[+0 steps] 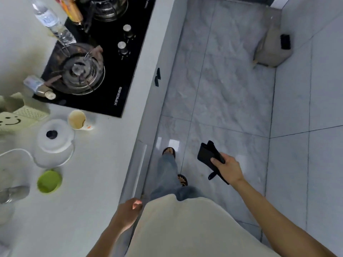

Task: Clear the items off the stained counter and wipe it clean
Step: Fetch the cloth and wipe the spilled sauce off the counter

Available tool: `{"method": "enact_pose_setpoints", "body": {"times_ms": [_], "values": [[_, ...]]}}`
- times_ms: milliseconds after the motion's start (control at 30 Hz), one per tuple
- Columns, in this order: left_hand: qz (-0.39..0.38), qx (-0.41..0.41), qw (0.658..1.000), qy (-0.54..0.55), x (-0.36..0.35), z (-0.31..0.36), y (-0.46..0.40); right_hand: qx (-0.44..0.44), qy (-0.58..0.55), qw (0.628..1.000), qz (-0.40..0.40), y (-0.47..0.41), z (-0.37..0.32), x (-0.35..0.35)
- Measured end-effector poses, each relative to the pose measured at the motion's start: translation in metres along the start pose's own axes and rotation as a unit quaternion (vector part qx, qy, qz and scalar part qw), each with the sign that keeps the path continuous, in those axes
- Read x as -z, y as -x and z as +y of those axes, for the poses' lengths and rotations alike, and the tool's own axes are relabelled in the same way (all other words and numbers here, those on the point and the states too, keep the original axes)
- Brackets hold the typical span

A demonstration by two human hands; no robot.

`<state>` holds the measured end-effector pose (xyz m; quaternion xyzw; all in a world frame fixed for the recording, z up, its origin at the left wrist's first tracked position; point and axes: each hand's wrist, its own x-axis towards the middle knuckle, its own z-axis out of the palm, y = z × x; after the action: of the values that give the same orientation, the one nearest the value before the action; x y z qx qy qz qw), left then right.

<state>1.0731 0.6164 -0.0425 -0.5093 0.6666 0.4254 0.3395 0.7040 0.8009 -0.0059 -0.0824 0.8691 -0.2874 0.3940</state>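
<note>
A white counter [104,164] runs down the left. On it stand a stained paper cup [77,119], a clear lidded container [54,141] with a black knob, and a small green bowl [49,181]. My right hand [227,168] hangs over the floor, to the right of the counter, and grips a folded black cloth [207,155]. My left hand [130,213] hangs at the counter's front edge with loosely curled fingers and holds nothing.
A black gas hob [111,75] sits at the counter's far end with a small bottle [39,87] lying on its corner and a water bottle [52,23] behind. A smiley-face cloth [13,119] lies at left. A grey bin [272,51] stands on the tiled floor.
</note>
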Motion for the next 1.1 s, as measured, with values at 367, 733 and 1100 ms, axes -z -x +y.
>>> {"method": "enact_pose_setpoints", "body": {"times_ms": [367,733,1100], "values": [[0.005,-0.115,0.992,-0.056,0.131,0.189,-0.094,-0.135,-0.002,0.99,0.035,-0.036,-0.004,0.037],[-0.009,-0.229,0.97,-0.077,0.206,0.395,-0.178,-0.25,-0.024,0.965,0.074,-0.082,0.011,0.101],[0.014,-0.097,0.989,-0.114,0.223,0.445,-0.205,-0.133,-0.031,0.989,0.05,-0.287,-0.098,0.219]]}}
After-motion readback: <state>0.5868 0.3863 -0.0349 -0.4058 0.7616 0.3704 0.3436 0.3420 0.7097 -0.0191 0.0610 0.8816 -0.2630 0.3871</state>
